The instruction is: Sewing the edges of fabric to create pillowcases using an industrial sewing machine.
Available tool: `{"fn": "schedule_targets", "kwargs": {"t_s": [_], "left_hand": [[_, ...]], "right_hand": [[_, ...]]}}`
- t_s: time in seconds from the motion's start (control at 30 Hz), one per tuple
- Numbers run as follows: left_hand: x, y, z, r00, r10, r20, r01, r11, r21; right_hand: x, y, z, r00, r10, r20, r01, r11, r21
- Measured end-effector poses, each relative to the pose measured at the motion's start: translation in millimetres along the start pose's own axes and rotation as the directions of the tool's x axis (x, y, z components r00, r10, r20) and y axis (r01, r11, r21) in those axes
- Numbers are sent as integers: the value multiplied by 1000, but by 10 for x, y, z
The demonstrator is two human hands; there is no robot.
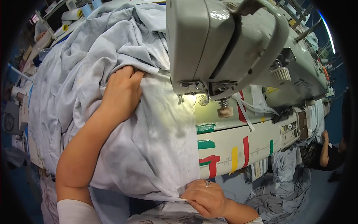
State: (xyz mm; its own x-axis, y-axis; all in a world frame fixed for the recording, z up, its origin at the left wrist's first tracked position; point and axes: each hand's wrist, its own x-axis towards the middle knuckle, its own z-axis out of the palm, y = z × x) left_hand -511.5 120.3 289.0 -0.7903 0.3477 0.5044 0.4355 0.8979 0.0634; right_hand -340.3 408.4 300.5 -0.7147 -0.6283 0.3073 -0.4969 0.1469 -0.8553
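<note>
Where fabric (149, 142) bunches, left hand (121, 93) fingertips hidden.

Pale blue cloth (149, 142) looks soft, matt and creased, faintly soiled. The sewing machine (223, 41) is smooth, glossy painted metal; the tabletop (238, 145) carries shiny coloured tape strips (234, 158).

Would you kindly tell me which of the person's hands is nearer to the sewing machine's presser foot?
Left. The left hand presses the pale fabric just left of the presser foot, at about its level. The right hand pinches the fabric's edge far below it, near the table's front.
</note>
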Motion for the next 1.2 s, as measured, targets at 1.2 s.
{"fn": "schedule_targets", "kwargs": {"t_s": [1.2], "left_hand": [[-3277,1278,-203,654,-708,-266,711,695,-102]], "right_hand": [[1092,-303,-435,981,-1,-193,54,962,267]]}}
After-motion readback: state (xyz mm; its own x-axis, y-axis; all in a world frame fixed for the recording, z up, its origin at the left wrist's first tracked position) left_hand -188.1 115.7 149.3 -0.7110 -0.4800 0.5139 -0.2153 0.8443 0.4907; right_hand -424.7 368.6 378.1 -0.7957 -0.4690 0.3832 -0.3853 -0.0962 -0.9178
